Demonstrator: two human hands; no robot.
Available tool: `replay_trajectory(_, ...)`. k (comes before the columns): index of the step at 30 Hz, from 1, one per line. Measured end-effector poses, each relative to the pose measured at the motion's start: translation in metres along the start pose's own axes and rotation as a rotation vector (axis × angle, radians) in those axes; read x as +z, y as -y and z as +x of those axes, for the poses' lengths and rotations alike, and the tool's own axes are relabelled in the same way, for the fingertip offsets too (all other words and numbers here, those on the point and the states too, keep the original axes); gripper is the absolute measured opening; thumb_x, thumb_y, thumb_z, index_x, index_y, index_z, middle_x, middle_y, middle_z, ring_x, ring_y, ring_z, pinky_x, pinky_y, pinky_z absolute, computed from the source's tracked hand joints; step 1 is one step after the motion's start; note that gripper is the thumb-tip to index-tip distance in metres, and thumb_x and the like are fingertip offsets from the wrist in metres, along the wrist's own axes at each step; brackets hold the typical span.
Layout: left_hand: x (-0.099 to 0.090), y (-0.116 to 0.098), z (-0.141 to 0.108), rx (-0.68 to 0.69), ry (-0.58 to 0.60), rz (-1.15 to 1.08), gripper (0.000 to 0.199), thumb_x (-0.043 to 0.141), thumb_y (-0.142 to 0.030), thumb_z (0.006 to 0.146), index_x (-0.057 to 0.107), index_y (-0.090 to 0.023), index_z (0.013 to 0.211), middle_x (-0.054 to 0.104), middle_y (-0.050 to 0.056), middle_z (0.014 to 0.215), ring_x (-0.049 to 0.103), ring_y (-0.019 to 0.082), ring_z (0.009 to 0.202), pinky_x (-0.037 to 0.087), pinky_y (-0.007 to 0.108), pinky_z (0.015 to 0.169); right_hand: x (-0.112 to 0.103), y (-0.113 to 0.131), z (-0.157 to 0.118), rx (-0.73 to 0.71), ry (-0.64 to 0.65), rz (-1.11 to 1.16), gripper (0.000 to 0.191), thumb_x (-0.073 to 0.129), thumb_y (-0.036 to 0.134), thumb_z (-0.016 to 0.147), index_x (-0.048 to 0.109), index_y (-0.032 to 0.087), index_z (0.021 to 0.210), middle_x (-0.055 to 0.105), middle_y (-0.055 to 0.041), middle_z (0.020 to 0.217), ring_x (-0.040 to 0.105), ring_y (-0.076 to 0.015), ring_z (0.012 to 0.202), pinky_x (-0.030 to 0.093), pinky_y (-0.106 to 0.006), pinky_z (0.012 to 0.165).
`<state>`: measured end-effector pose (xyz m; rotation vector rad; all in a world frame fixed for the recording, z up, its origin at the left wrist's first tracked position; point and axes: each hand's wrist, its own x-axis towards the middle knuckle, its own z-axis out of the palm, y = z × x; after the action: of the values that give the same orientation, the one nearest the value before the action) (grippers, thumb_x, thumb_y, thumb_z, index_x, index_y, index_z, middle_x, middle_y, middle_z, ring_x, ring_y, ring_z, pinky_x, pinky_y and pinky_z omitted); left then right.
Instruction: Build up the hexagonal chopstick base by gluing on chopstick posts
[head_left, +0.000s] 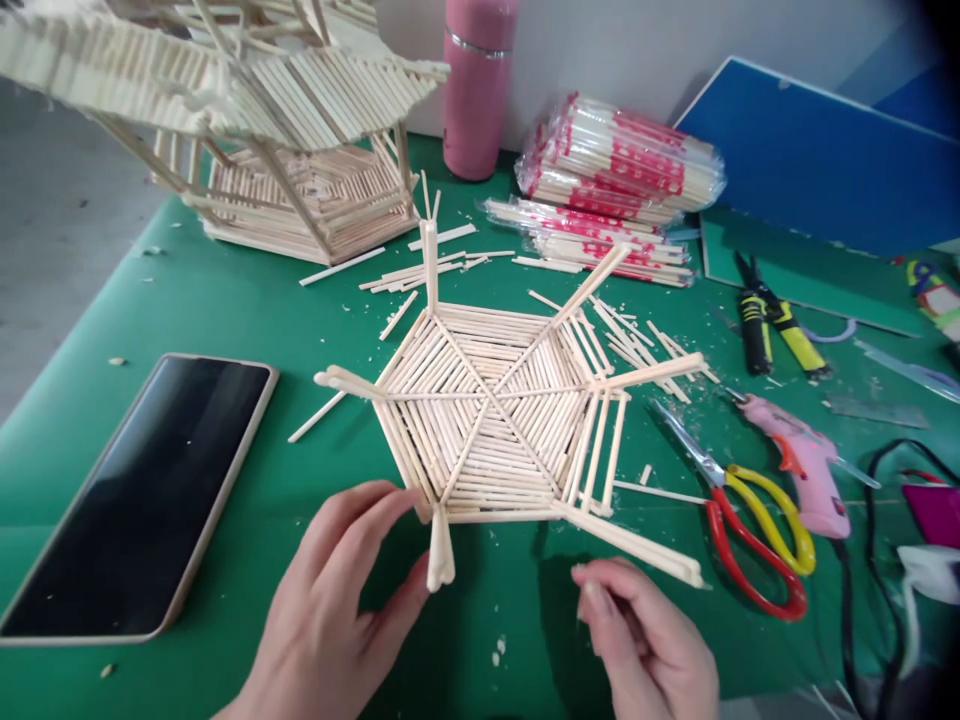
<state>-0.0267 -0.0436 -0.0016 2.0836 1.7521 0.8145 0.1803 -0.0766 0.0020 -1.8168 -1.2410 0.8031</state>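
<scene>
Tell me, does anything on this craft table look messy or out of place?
Yes. Cut stick offcuts and pale crumbs lie scattered over the green mat around the hexagonal stick frame. The left hand touches the frame's near edge. The scissors lie open beside the pink glue gun.

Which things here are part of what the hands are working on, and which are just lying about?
In hand: hexagonal chopstick frame, left hand touching its near spoke, right hand beside it.

Lying about: phone, scissors, pink glue gun, pink flask, wrapped chopstick packs, pliers.
</scene>
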Motion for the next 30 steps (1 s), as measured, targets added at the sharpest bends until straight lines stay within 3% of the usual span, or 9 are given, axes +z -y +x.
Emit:
replay_trajectory(3, 0.001, 0.003, 0.002, 0.029, -0.002, 0.040, 0.039, 0.059, -0.022, 0.073, 0.046, -0.016, 0.109, 0.051, 0.010, 0.102, 0.055, 0.020, 0.089, 0.046, 0.028, 0.076, -0.007, -0.006, 0.008, -0.069, 0.006, -0.096, 0.016, 0.055, 0.029, 0.077, 0.057, 0.020, 0.090, 0.061, -0.0020, 0.070, 0.057, -0.0127, 0.057, 0.047, -0.021, 0.051)
replay_trajectory(6, 0.002, 0.002, 0.001, 0.034, 0.016, 0.052, 0.033, 0.057, -0.026, 0.075, 0.048, -0.017, 0.105, 0.051, 0.010, 0.101, 0.054, 0.022, 0.090, 0.046, 0.034, 0.076, -0.009, -0.013, 0.021, -0.283, 0.048, -0.335, 0.030, 0.053, 0.028, 0.078, 0.053, 0.017, 0.106, 0.057, -0.0114, 0.099, 0.057, -0.0204, 0.083, 0.049, -0.032, 0.069)
replay_trajectory(8, 0.004, 0.000, -0.002, 0.005, 0.037, 0.083, 0.027, 0.056, -0.028, 0.075, 0.052, -0.017, 0.100, 0.052, 0.011, 0.100, 0.053, 0.024, 0.091, 0.045, 0.038, 0.077, -0.005, -0.016, 0.029, -0.415, 0.027, -0.448, 0.034, 0.051, 0.029, 0.079, 0.053, 0.014, 0.109, 0.051, -0.0154, 0.111, 0.050, -0.0256, 0.098, 0.044, -0.041, 0.082)
replay_trajectory(10, 0.008, -0.002, -0.003, -0.015, 0.009, 0.108, 0.024, 0.056, -0.028, 0.075, 0.056, -0.016, 0.095, 0.053, 0.011, 0.097, 0.052, 0.025, 0.090, 0.044, 0.042, 0.078, 0.001, -0.018, 0.033, -0.473, 0.028, -0.527, 0.032, 0.051, 0.030, 0.078, 0.057, 0.013, 0.105, 0.052, -0.0149, 0.111, 0.049, -0.0265, 0.097, 0.042, -0.043, 0.083)
replay_trajectory(15, 0.015, -0.006, -0.003, -0.101, -0.056, -0.014, 0.017, 0.052, -0.025, 0.076, 0.062, -0.017, 0.088, 0.057, 0.008, 0.094, 0.053, 0.023, 0.087, 0.043, 0.039, 0.078, 0.013, -0.019, 0.036, -0.439, -0.052, -0.501, 0.025, 0.053, 0.033, 0.078, 0.066, 0.018, 0.092, 0.060, -0.0094, 0.100, 0.052, -0.0238, 0.086, 0.043, -0.038, 0.076)
replay_trajectory(20, 0.012, -0.013, -0.001, -0.317, -0.156, -0.307, 0.013, 0.056, -0.027, 0.070, 0.065, -0.019, 0.076, 0.061, 0.005, 0.091, 0.055, 0.022, 0.087, 0.040, 0.035, 0.081, 0.019, -0.016, 0.036, -0.419, -0.106, -0.407, 0.018, 0.056, 0.032, 0.077, 0.069, 0.022, 0.085, 0.065, -0.0052, 0.098, 0.056, -0.0218, 0.086, 0.042, -0.034, 0.075)
replay_trajectory(26, 0.008, -0.014, 0.004, -0.456, -0.214, -0.494, 0.021, 0.060, -0.027, 0.066, 0.063, -0.018, 0.085, 0.064, 0.005, 0.085, 0.056, 0.023, 0.084, 0.040, 0.034, 0.078, 0.024, -0.006, 0.036, -0.391, -0.145, -0.349, 0.020, 0.057, 0.031, 0.073, 0.063, 0.018, 0.087, 0.066, -0.0066, 0.094, 0.057, -0.0226, 0.085, 0.040, -0.033, 0.072)
replay_trajectory(30, 0.005, -0.015, 0.009, -0.553, -0.246, -0.710, 0.026, 0.061, -0.026, 0.068, 0.059, -0.017, 0.092, 0.062, 0.006, 0.093, 0.057, 0.019, 0.090, 0.041, 0.029, 0.080, 0.029, 0.000, 0.035, -0.368, -0.154, -0.315, 0.015, 0.058, 0.031, 0.072, 0.061, 0.018, 0.078, 0.065, -0.0075, 0.094, 0.057, -0.0249, 0.087, 0.039, -0.035, 0.072)
